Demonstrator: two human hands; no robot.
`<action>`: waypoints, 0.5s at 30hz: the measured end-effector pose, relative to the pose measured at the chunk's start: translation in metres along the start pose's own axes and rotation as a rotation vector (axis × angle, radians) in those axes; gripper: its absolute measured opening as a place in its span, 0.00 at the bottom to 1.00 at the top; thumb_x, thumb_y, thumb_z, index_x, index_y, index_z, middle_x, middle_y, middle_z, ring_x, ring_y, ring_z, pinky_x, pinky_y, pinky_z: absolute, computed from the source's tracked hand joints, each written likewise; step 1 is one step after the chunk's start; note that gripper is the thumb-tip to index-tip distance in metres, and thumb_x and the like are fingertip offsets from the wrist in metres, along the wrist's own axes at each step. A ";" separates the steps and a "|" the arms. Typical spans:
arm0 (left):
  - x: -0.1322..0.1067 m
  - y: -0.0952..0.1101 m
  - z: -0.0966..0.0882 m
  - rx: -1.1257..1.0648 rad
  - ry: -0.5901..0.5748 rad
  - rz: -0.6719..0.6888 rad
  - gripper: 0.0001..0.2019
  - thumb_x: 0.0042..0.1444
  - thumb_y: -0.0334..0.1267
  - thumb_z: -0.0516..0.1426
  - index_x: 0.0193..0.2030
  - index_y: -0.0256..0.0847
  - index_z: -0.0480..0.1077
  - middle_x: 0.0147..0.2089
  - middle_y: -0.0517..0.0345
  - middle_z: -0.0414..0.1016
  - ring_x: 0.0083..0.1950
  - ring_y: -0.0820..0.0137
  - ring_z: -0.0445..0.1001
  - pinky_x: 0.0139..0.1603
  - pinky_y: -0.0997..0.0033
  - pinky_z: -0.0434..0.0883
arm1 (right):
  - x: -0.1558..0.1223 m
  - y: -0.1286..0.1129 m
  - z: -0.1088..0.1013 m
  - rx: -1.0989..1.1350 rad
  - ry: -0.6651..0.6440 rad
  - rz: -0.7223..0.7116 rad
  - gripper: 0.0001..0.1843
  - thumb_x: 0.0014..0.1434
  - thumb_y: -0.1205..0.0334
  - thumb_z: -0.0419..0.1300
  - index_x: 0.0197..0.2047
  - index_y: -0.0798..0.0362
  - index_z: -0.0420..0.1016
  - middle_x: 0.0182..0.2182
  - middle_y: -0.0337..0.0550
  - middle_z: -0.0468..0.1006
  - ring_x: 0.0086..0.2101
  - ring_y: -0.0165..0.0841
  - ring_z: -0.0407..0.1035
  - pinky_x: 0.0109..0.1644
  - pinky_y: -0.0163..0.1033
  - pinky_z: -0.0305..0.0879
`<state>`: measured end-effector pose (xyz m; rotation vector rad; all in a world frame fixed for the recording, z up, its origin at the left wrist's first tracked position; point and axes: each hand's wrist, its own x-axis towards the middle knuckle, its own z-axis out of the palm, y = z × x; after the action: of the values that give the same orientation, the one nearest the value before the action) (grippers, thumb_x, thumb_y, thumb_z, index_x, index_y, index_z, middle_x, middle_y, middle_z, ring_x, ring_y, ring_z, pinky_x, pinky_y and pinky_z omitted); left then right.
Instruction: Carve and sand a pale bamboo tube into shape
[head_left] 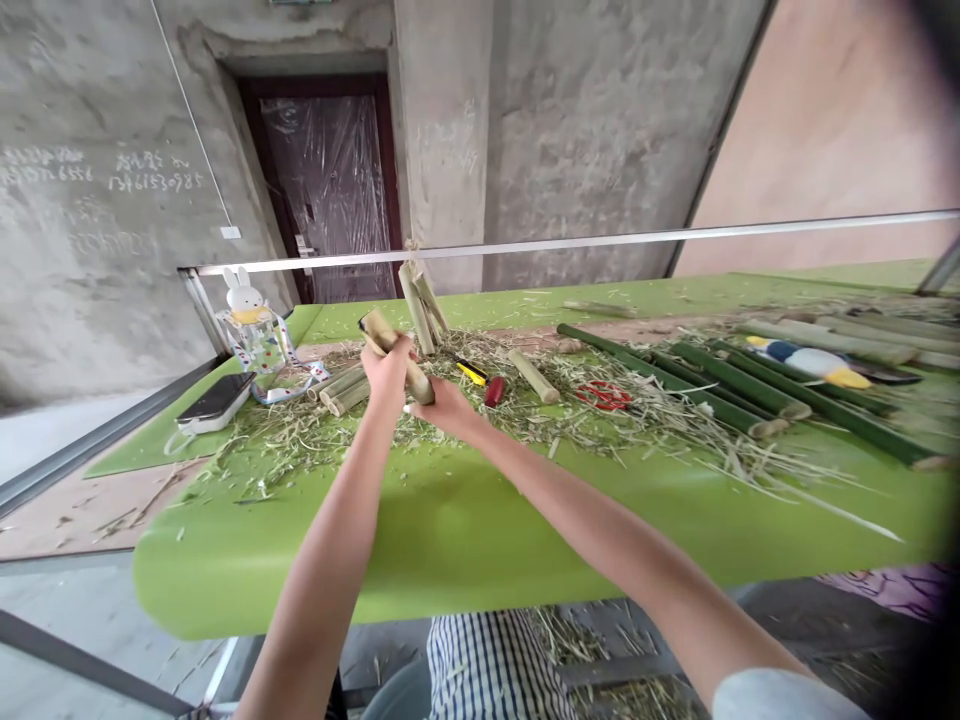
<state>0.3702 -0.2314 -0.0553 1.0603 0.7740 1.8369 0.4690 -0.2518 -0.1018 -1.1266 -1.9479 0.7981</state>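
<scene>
- A bamboo section [397, 358] lies across the left hand [386, 375] and right hand [450, 410], above shavings [300, 440] on the tabletop [450, 540]
- A utility knife [471, 371] lies just beyond the hands
- Scissors [604, 396] lie right of it, beside long bamboo poles [720, 385]
- A power bank [214, 400] lies far left
- A door [322, 190] stands behind

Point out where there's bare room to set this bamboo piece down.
The widest bare patch is the green tabletop along the near edge, bordered behind by scattered bamboo shavings. A narrower strip runs along the far edge, beyond the shavings. It's crowded on the right, with green bamboo stalks and red scissors, and around the cut bamboo sections.
</scene>
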 end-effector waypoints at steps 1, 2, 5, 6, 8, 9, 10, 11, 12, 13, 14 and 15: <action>0.001 -0.002 0.001 0.011 0.148 0.039 0.10 0.38 0.31 0.59 0.27 0.40 0.60 0.20 0.66 0.61 0.20 0.76 0.64 0.22 0.75 0.62 | 0.001 -0.001 0.002 -0.159 0.146 0.014 0.09 0.49 0.67 0.56 0.36 0.56 0.63 0.27 0.46 0.71 0.26 0.32 0.66 0.27 0.36 0.63; 0.003 -0.004 0.001 0.002 0.224 0.029 0.10 0.38 0.31 0.58 0.27 0.40 0.59 0.19 0.66 0.61 0.20 0.76 0.64 0.22 0.74 0.62 | 0.001 -0.002 0.003 -0.264 0.225 0.015 0.09 0.48 0.67 0.56 0.35 0.57 0.62 0.27 0.47 0.71 0.26 0.32 0.66 0.27 0.36 0.62; 0.006 -0.005 -0.006 -0.124 -0.005 -0.163 0.09 0.36 0.28 0.57 0.26 0.39 0.59 0.18 0.67 0.57 0.18 0.78 0.60 0.22 0.75 0.62 | -0.001 0.000 -0.001 -0.141 0.004 0.002 0.07 0.45 0.68 0.58 0.30 0.55 0.62 0.24 0.42 0.69 0.24 0.30 0.65 0.26 0.34 0.62; 0.007 -0.004 -0.009 -0.177 -0.143 -0.217 0.10 0.36 0.28 0.57 0.25 0.39 0.59 0.18 0.68 0.56 0.18 0.79 0.59 0.22 0.76 0.62 | -0.003 0.001 -0.004 -0.003 -0.149 0.005 0.08 0.44 0.68 0.58 0.28 0.54 0.61 0.23 0.39 0.68 0.23 0.29 0.65 0.26 0.34 0.63; 0.005 -0.003 -0.012 -0.236 -0.331 -0.258 0.10 0.35 0.28 0.57 0.26 0.39 0.60 0.17 0.69 0.53 0.17 0.81 0.56 0.21 0.78 0.61 | -0.006 0.002 -0.009 0.251 -0.394 0.023 0.08 0.45 0.66 0.58 0.29 0.53 0.62 0.22 0.36 0.67 0.23 0.28 0.65 0.27 0.34 0.65; 0.004 -0.003 -0.012 -0.229 -0.341 -0.243 0.10 0.35 0.28 0.57 0.26 0.39 0.60 0.17 0.69 0.53 0.17 0.82 0.56 0.21 0.78 0.60 | -0.007 0.003 -0.011 0.315 -0.441 0.037 0.08 0.46 0.65 0.58 0.30 0.53 0.62 0.22 0.36 0.67 0.23 0.28 0.65 0.27 0.34 0.66; 0.003 -0.004 -0.010 -0.196 -0.289 -0.206 0.10 0.35 0.28 0.57 0.26 0.39 0.60 0.17 0.69 0.53 0.17 0.81 0.56 0.21 0.78 0.60 | -0.007 0.003 -0.011 0.309 -0.418 0.053 0.08 0.46 0.65 0.58 0.31 0.53 0.62 0.23 0.37 0.68 0.24 0.28 0.66 0.28 0.34 0.66; 0.002 -0.006 -0.008 -0.148 -0.178 -0.145 0.10 0.36 0.29 0.57 0.27 0.40 0.60 0.18 0.68 0.55 0.17 0.80 0.58 0.21 0.77 0.61 | -0.007 0.003 -0.011 0.230 -0.325 0.073 0.08 0.46 0.65 0.57 0.31 0.54 0.63 0.24 0.39 0.68 0.24 0.29 0.66 0.27 0.34 0.66; 0.002 -0.009 -0.005 -0.097 -0.032 -0.075 0.10 0.36 0.29 0.57 0.27 0.40 0.59 0.18 0.68 0.57 0.18 0.79 0.60 0.21 0.76 0.61 | -0.005 0.003 -0.009 0.094 -0.183 0.100 0.07 0.46 0.67 0.57 0.31 0.54 0.63 0.24 0.41 0.69 0.25 0.30 0.66 0.27 0.35 0.65; 0.003 -0.011 -0.002 -0.053 0.110 -0.018 0.10 0.37 0.30 0.57 0.27 0.40 0.59 0.19 0.67 0.59 0.19 0.77 0.62 0.21 0.75 0.61 | -0.003 0.003 -0.007 -0.065 -0.030 0.120 0.07 0.46 0.68 0.57 0.30 0.54 0.63 0.24 0.42 0.69 0.25 0.31 0.66 0.26 0.35 0.65; 0.005 -0.013 -0.001 -0.025 0.210 0.004 0.10 0.37 0.30 0.57 0.27 0.40 0.58 0.19 0.66 0.60 0.19 0.76 0.63 0.21 0.75 0.62 | -0.002 0.002 -0.005 -0.209 0.097 0.122 0.06 0.46 0.70 0.57 0.29 0.54 0.63 0.24 0.44 0.69 0.26 0.32 0.66 0.26 0.35 0.64; 0.007 -0.014 -0.001 -0.020 0.235 -0.013 0.10 0.37 0.30 0.56 0.26 0.40 0.58 0.19 0.66 0.60 0.20 0.76 0.63 0.21 0.74 0.62 | 0.000 0.001 -0.003 -0.301 0.168 0.108 0.06 0.45 0.71 0.57 0.27 0.54 0.62 0.23 0.44 0.69 0.25 0.32 0.66 0.25 0.35 0.63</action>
<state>0.3728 -0.2192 -0.0650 0.8336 0.8952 1.9769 0.4718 -0.2507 -0.1013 -1.4380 -1.9186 0.4559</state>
